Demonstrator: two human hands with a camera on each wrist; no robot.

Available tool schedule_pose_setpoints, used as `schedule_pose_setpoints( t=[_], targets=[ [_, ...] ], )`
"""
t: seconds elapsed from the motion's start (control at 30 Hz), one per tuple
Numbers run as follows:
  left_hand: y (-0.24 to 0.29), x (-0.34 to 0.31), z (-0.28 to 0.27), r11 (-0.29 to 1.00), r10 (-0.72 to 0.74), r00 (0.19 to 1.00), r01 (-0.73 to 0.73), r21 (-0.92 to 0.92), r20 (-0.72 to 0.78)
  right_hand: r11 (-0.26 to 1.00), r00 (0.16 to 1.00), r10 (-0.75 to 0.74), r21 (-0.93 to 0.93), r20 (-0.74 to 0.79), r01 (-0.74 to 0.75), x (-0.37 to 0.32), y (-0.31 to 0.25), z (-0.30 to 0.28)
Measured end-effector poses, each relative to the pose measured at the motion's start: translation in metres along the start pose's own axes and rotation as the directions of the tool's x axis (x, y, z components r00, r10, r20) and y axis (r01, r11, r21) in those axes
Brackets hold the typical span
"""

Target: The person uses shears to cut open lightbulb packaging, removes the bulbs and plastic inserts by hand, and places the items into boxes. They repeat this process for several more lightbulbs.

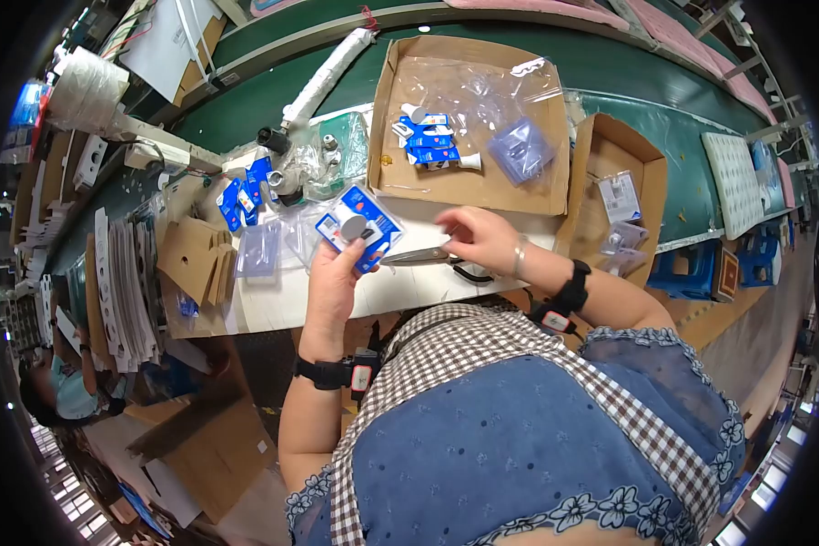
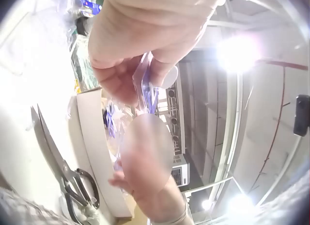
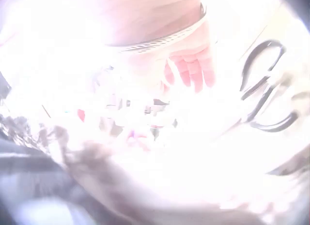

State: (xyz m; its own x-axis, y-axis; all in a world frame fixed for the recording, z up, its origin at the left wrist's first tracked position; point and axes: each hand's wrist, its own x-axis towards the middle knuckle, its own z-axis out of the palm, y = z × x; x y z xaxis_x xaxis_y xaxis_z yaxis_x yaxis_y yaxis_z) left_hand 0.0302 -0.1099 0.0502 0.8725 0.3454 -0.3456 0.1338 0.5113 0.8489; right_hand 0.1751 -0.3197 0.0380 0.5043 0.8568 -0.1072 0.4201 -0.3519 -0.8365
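My left hand point(image 1: 330, 284) pinches a clear blister pack with a blue printed card point(image 1: 384, 238), thumb on its front. A round white disc point(image 1: 352, 227) shows at the thumb tip. In the left wrist view the blister pack point(image 2: 141, 84) is edge-on between thumb and fingers. My right hand point(image 1: 485, 238) is raised to the right of the pack, apart from it, fingers loosely bent and holding nothing. It looks blurred in the left wrist view, and the right wrist view is badly overexposed. Below it, scissors point(image 2: 72, 179) with black handles lie on the white worktop point(image 1: 273, 308).
A cardboard tray point(image 1: 528, 196) behind the hands holds blue cards point(image 1: 430, 141) and clear plastic shells point(image 1: 521, 150). A smaller carton point(image 1: 651, 182) stands right of it. More blue cards point(image 1: 237, 202), clear shells point(image 1: 258, 252) and folded cardboard point(image 1: 191, 259) lie at left. Another person point(image 1: 64, 387) is at far left.
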Motion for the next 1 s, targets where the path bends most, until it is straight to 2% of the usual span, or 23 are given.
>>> schedule_pose_setpoints(
  t=[0.03, 0.07, 0.13, 0.23, 0.27, 0.3, 0.37, 0.4, 0.47, 0.5, 0.6, 0.63, 0.7, 0.73, 0.8, 0.83, 0.9, 0.93, 1.0],
  targets=[
    [0.001, -0.001, -0.006, 1.0, 0.014, 0.999, -0.014, 0.007, -0.045, 0.971, 0.996, -0.087, -0.222, 0.016, 0.088, -0.009, 0.017, -0.005],
    [0.001, -0.002, -0.01, 1.0, 0.018, 0.998, -0.02, -0.022, -0.065, 0.969, 0.995, -0.094, -0.228, 0.03, 0.099, -0.017, 0.031, -0.005],
    [0.004, -0.007, -0.012, 0.999, 0.018, 0.997, -0.021, -0.031, -0.081, 0.823, 0.991, -0.125, -0.552, 0.052, 0.133, -0.032, 0.051, 0.008],
    [0.004, -0.006, -0.013, 0.999, 0.011, 0.995, -0.016, -0.049, -0.1, 0.77, 0.992, -0.128, -0.632, -0.011, 0.092, -0.029, 0.057, 0.021],
    [0.004, -0.005, -0.013, 0.998, 0.004, 0.994, -0.011, -0.063, -0.113, 0.793, 0.995, -0.079, -0.608, -0.055, 0.03, -0.024, 0.057, 0.021],
    [0.004, -0.004, -0.013, 0.998, 0.005, 0.994, -0.012, -0.062, -0.109, 0.792, 0.995, -0.08, -0.61, -0.059, 0.027, -0.02, 0.056, 0.02],
    [0.004, -0.004, -0.014, 0.996, 0.027, 0.992, -0.036, -0.075, -0.121, 0.768, 0.999, 0.036, -0.64, 0.032, -0.007, -0.014, 0.057, 0.018],
    [0.004, -0.004, -0.016, 0.996, 0.028, 0.993, -0.037, -0.075, -0.118, 0.767, 0.999, 0.036, -0.641, 0.029, -0.009, -0.014, 0.055, 0.018],
    [0.005, -0.006, -0.021, 0.993, 0.065, 0.989, -0.077, -0.086, -0.131, 0.818, 0.989, 0.145, -0.565, 0.019, -0.109, -0.014, 0.046, 0.014],
    [0.005, -0.008, -0.024, 0.993, 0.073, 0.988, -0.086, -0.087, -0.138, 0.817, 0.99, 0.136, -0.568, 0.025, -0.098, -0.016, 0.04, 0.011],
    [0.009, -0.015, -0.033, 0.98, 0.128, 0.976, -0.151, -0.126, -0.174, 0.906, 0.96, 0.275, -0.345, 0.041, -0.245, -0.027, 0.02, -0.008],
    [0.012, -0.018, -0.034, 0.973, 0.158, 0.969, -0.185, -0.137, -0.188, 0.926, 0.939, 0.331, -0.224, 0.09, -0.305, -0.029, 0.004, -0.015],
    [0.016, -0.021, -0.034, 0.964, 0.19, 0.96, -0.222, -0.148, -0.204, 0.966, 0.953, 0.258, -0.035, 0.159, -0.255, -0.03, 0.003, -0.016],
    [0.018, -0.021, -0.032, 0.951, 0.215, 0.955, -0.252, -0.177, -0.206, 0.966, 0.953, 0.257, -0.036, 0.16, -0.254, -0.028, -0.009, -0.018],
    [0.024, -0.022, -0.026, 0.93, 0.258, 0.944, -0.301, -0.212, -0.208, 0.935, 0.954, 0.07, 0.313, 0.29, -0.164, -0.02, -0.041, -0.021],
    [0.028, -0.023, -0.022, 0.929, 0.264, 0.943, -0.306, -0.21, -0.204, 0.925, 0.913, 0.088, 0.307, 0.399, -0.223, -0.015, -0.041, -0.02],
    [0.035, -0.025, -0.015, 0.911, 0.293, 0.925, -0.347, -0.224, -0.243, 0.928, 0.873, 0.112, 0.263, 0.475, -0.262, -0.006, -0.056, -0.017],
    [0.038, -0.026, -0.014, 0.909, 0.3, 0.923, -0.353, -0.221, -0.242, 0.961, 0.902, 0.051, 0.224, 0.429, -0.161, -0.003, -0.068, -0.016],
    [0.044, -0.028, -0.011, 0.901, 0.317, 0.916, -0.372, -0.223, -0.248, 0.987, 0.916, -0.015, 0.152, 0.401, -0.05, 0.002, -0.066, -0.008]
  ],
)
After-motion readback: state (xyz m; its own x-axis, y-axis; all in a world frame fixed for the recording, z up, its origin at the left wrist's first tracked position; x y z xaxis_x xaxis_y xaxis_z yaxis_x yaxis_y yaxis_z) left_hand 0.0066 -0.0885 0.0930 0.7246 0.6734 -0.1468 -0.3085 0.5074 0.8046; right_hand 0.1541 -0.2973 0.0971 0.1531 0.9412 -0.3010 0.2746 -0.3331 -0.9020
